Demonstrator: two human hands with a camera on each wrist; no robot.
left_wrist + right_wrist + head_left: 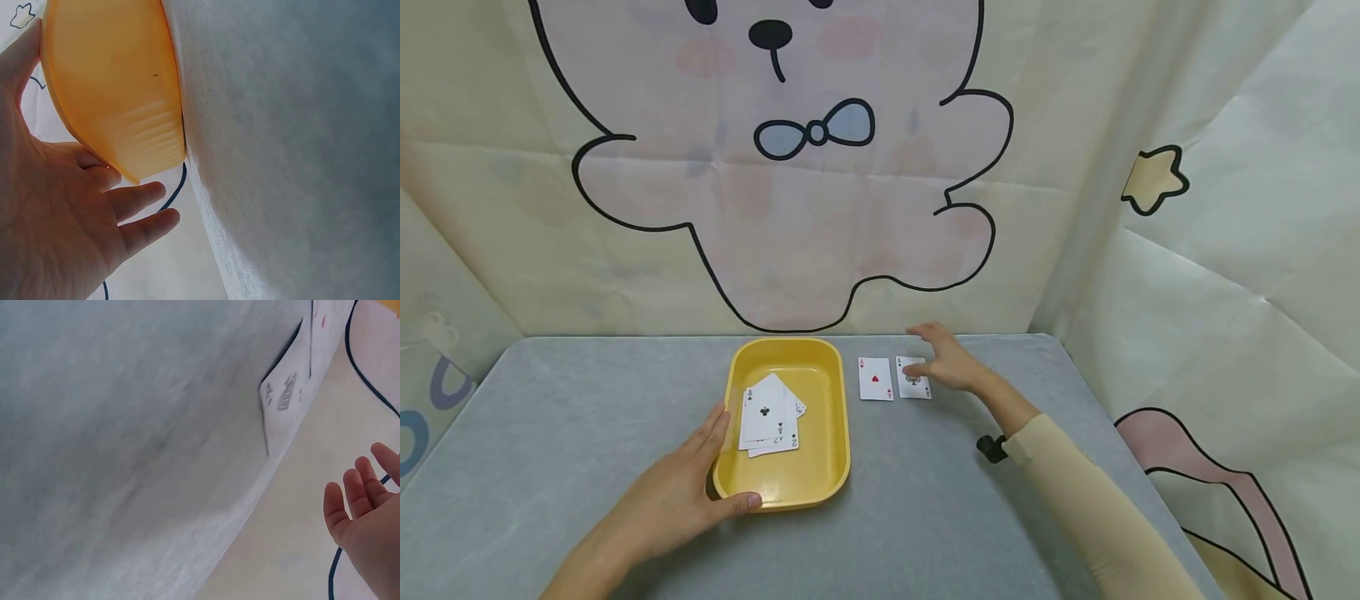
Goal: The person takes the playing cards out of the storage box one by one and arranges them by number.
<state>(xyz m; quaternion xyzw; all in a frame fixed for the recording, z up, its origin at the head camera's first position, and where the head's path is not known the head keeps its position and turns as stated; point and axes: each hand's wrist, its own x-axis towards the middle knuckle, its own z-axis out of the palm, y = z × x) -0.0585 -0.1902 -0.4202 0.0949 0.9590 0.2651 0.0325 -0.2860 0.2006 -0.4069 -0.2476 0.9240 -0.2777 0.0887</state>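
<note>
My left hand (681, 479) holds the near left corner of a yellow tray (844, 450), thumb over the near rim and fingers along the left side. In the left wrist view two lower fingers stand off the tray wall (119, 81). Inside the tray lies a loose stack of playing cards (765, 408), an ace of clubs uppermost. My right hand (951, 362) hovers with spread fingers over an ace with a large black pip (917, 390), the thumb overlapping it. Beside that card lies an ace of hearts (875, 392). In the right wrist view the hand (369, 519) holds nothing.
A grey cloth covers the table (602, 417). Behind the table's far edge hangs a printed curtain (820, 250) with a cartoon animal, and further curtain panels (1225, 292) close off the sides. A small black device (992, 448) sits at the right wrist.
</note>
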